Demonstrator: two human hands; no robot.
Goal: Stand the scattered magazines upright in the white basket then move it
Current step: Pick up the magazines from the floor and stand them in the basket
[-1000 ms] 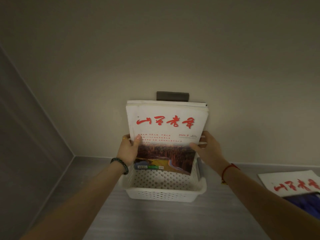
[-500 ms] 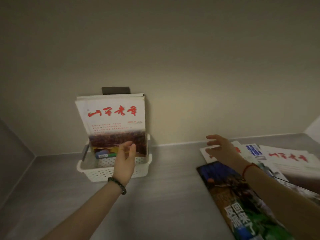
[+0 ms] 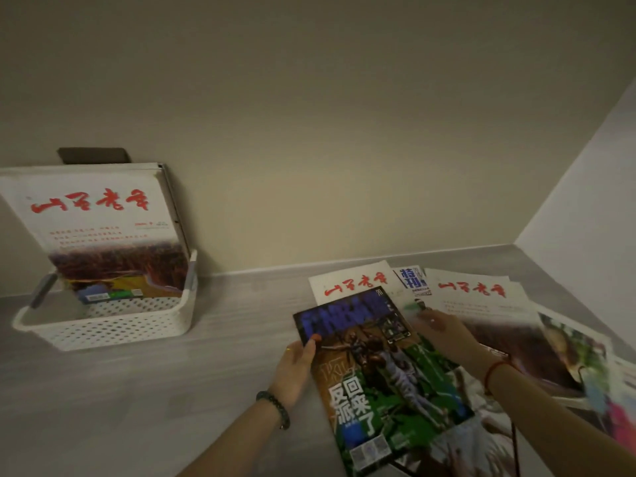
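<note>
The white perforated basket (image 3: 113, 330) stands at the left on the grey surface, with magazines (image 3: 99, 222) upright in it, leaning back against the wall. A dark-covered magazine (image 3: 382, 376) with a blue title lies at centre right on top of the scattered pile. My left hand (image 3: 296, 370) grips its left edge, thumb on the cover. My right hand (image 3: 444, 333) holds its right edge, fingers curled at the cover's side. Under and beside it lie white magazines with red titles (image 3: 471, 294) and other magazines (image 3: 578, 352).
A beige wall runs behind the grey surface (image 3: 172, 390), and a lighter side wall (image 3: 585, 208) closes the right corner. A dark rectangular piece (image 3: 93, 155) sits on the wall behind the basket's magazines.
Both hands left the basket's magazines and moved right to the scattered pile. They now grip the dark-covered magazine at its two edges. The view swung right.
</note>
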